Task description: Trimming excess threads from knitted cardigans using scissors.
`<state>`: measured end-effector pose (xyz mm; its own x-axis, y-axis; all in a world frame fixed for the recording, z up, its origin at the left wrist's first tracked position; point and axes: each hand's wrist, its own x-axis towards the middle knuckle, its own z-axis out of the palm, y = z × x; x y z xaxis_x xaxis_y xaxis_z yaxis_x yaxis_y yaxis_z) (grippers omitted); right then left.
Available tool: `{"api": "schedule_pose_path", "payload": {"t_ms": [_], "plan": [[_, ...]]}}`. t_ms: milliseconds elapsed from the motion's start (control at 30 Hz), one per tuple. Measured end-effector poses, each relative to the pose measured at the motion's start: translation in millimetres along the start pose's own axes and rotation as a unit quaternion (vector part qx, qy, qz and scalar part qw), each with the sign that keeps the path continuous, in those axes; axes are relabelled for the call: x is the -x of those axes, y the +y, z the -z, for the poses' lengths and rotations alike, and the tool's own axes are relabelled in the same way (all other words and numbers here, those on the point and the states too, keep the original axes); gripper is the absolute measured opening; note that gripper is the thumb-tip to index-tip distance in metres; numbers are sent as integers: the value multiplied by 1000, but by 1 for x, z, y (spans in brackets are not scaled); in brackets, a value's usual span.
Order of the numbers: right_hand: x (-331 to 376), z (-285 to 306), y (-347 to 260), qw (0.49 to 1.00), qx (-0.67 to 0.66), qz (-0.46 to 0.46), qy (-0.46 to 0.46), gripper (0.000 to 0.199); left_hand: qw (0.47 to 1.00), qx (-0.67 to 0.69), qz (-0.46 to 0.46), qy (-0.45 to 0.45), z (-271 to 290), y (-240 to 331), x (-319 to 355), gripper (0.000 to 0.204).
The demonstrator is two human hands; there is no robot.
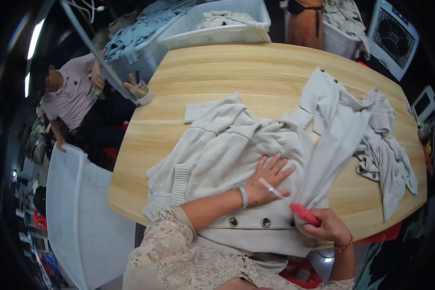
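Note:
A cream knit cardigan [217, 159] with ribbed cuffs and dark buttons lies spread over the wooden table's near side, its buttoned edge hanging toward me. My left hand [268, 181] rests flat on its middle, fingers spread. In my right hand [328, 226], closed at the cardigan's lower right, is a pink-handled tool [304, 213]. A slim pale strip sticks out from it toward my left hand, above the cloth; its exact kind I cannot make out. Another cream knit garment [340, 116] lies crumpled to the right, with part of it overlapping the cardigan.
The wooden table [179, 72] has rounded corners. White bins [217, 36] of garments stand beyond it, and a large white bin [87, 208] stands at left. A seated person [72, 92] in a pale pink shirt is to the left. A white-framed fan-like unit [394, 38] stands back right.

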<state>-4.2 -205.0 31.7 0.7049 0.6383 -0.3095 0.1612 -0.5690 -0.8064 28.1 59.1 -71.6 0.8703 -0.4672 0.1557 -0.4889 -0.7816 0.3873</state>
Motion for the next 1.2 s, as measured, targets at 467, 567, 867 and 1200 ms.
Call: {"api": "schedule_pose_path", "payload": {"t_ms": [467,567,867,1200], "plan": [[-23,90,73,881,89,-180,429,51,999,-19,-20,41,10,8,-6,71],[-72,95,101,866,146,-210,430,58,999,-17,-10,33,11,9,-4,71],[-104,96,84,940,-54,-34,334,19,999,-9,-7,29,18,15,-2,68],[38,19,-16,966,-235,91,54,18,913,322,-26,247,42,14,-63,33]]}}
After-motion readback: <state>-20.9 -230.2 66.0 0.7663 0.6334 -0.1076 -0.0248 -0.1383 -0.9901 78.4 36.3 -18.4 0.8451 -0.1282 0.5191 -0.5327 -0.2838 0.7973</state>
